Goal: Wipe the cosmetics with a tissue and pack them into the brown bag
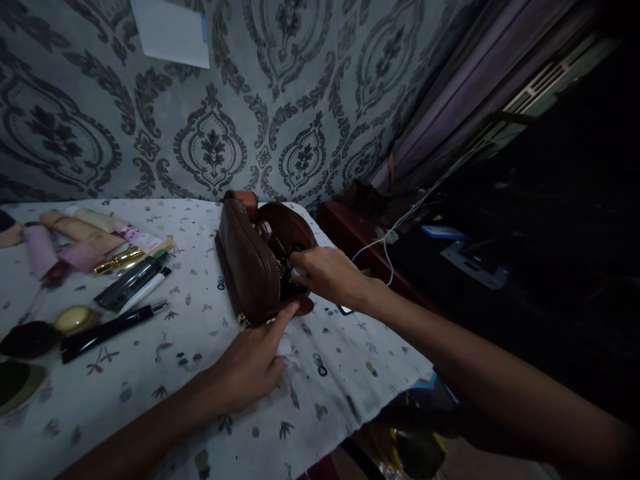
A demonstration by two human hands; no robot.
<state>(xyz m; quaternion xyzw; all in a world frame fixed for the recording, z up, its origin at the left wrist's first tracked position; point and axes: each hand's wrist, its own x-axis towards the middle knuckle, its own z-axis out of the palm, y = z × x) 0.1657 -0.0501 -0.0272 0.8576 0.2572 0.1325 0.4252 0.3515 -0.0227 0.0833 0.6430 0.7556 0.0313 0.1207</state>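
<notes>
A brown cosmetic bag [247,260] stands unzipped on the cloth, with its opening facing right. Several small items show dimly inside it, among them a round pale-topped one [264,231]. My right hand [327,275] reaches into the opening with its fingers curled together; a whitish bit shows at the fingertips, but what they grip is unclear. Below the opening, my left hand [247,370] stretches its index finger onto the brown end tab [305,307] of the bag. Its other fingers are loosely bent, and I see nothing held in them.
Tubes and cosmetics lie to the left: a pink tube [40,250], a gold tube [119,260], a black tube [113,331], a white pen-like stick [145,291] and a yellow-lidded jar [75,319]. Patterned wallpaper [300,100] rises behind. A white cable [400,220] hangs right.
</notes>
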